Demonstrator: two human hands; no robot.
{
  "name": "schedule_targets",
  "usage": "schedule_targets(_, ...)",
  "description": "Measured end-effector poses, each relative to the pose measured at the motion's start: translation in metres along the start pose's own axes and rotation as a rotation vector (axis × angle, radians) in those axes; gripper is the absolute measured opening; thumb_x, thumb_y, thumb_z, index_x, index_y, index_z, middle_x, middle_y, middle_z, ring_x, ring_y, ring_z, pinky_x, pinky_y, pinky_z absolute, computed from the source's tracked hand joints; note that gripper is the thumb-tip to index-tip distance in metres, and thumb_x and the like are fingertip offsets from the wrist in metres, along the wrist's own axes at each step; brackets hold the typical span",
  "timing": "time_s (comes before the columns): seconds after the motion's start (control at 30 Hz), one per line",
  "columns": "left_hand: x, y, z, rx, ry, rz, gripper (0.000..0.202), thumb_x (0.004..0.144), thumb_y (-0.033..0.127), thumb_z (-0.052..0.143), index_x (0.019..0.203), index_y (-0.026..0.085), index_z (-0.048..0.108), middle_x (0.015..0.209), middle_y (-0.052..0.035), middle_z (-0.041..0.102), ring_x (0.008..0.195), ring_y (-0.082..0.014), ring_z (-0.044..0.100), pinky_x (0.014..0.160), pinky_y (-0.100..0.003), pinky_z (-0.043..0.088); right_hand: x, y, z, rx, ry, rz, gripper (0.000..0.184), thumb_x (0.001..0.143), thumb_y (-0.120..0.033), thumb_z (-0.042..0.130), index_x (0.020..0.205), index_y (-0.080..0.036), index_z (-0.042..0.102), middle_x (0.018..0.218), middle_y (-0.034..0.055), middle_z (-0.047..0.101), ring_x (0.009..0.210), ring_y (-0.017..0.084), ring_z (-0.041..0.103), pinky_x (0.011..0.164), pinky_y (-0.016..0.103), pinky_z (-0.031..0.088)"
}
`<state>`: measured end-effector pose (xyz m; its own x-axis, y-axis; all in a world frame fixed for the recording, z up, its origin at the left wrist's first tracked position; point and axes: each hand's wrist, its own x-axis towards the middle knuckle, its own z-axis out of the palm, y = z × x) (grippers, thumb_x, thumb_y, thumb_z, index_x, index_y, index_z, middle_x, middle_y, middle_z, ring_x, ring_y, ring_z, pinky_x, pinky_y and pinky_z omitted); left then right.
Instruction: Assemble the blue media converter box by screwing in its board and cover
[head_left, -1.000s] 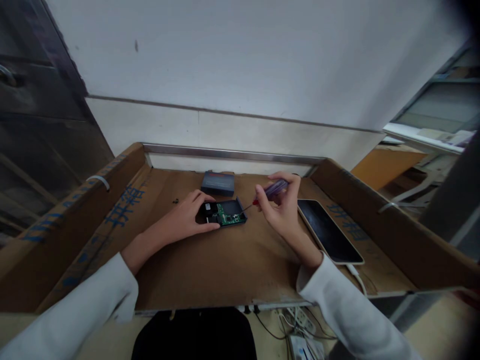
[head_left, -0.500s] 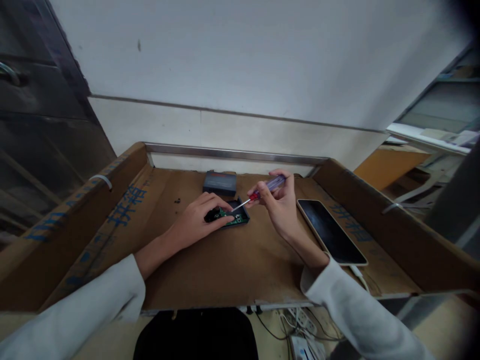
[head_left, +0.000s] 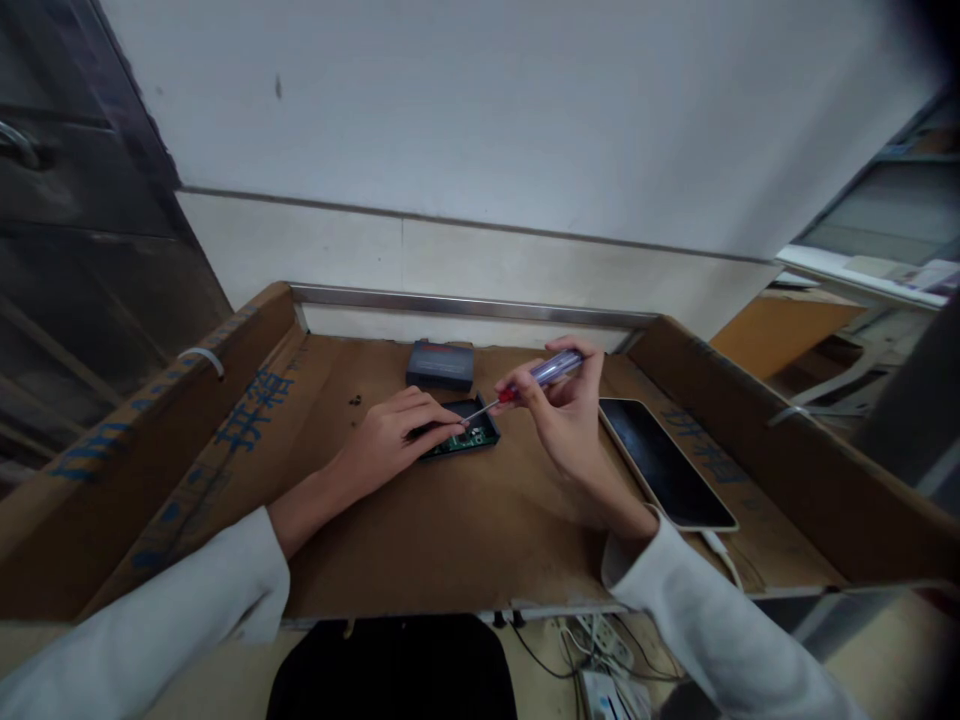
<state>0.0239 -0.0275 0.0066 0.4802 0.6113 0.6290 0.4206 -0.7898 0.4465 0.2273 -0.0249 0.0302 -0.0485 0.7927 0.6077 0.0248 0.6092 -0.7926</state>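
Note:
A small opened dark case with a green circuit board (head_left: 469,437) lies in the middle of the cardboard-lined bench. My left hand (head_left: 390,438) lies on its left part, fingers reaching over the board and pinched near its middle. My right hand (head_left: 566,410) is closed on a screwdriver (head_left: 532,378) with a clear purple handle and a red collar. Its thin shaft slants down to the left, and the tip stands over the board right by my left fingertips.
A dark grey box (head_left: 440,365) sits behind the board near the back rail. A phone (head_left: 664,462) with a black screen and a white cable lies at the right. Tiny dark bits (head_left: 355,401) lie at the left. Cardboard walls (head_left: 195,400) border both sides.
My left hand slid right over the board, fingers now pinched at its middle. The screwdriver tip lifted from the board's right edge toward the centre, handle raised a little.

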Motion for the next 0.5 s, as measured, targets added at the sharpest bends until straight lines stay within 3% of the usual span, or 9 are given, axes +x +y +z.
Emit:
schedule_targets(0.2,0.002,0.003,-0.001,0.019,0.001,-0.053,0.024,0.093,0.036,0.051,0.093,0.021,0.069,0.082,-0.0013,0.068,0.080,-0.0157,0.060,0.076,-0.029,0.048,-0.002,-0.003,0.001,-0.026,-0.038,-0.064,0.046,0.081,-0.031,0.065,0.105,-0.032,0.026,0.081,-0.0050,0.059,0.062,0.012,0.064,0.057,0.030,0.059)
schedule_targets(0.3,0.004,0.004,-0.005,0.064,-0.081,-0.108,0.029,0.092,0.043,0.049,0.107,0.023,0.064,0.101,-0.0036,0.068,0.097,-0.0197,0.059,0.088,-0.034,0.046,-0.002,-0.001,-0.002,-0.033,-0.078,-0.074,0.044,0.083,-0.028,0.064,0.107,-0.032,0.028,0.082,-0.0044,0.059,0.064,0.012,0.064,0.058,0.030,0.057)
schedule_targets(0.4,0.004,0.001,-0.011,0.188,-0.178,-0.159,0.056,0.084,0.057,0.055,0.128,0.022,0.050,0.125,-0.0081,0.058,0.114,-0.0268,0.051,0.099,-0.044,0.039,-0.002,0.004,-0.010,-0.100,-0.103,-0.092,0.042,0.084,-0.026,0.063,0.110,-0.031,0.031,0.081,-0.0036,0.059,0.062,0.012,0.062,0.055,0.030,0.055)
schedule_targets(0.5,0.000,-0.008,-0.014,0.305,-0.265,-0.212,0.080,0.073,0.069,0.058,0.134,0.019,0.042,0.132,-0.0135,0.050,0.119,-0.0334,0.047,0.102,-0.049,0.035,-0.001,0.009,-0.020,-0.169,-0.098,-0.112,0.043,0.084,-0.026,0.063,0.115,-0.031,0.033,0.081,-0.0019,0.058,0.067,0.014,0.062,0.054,0.031,0.053)
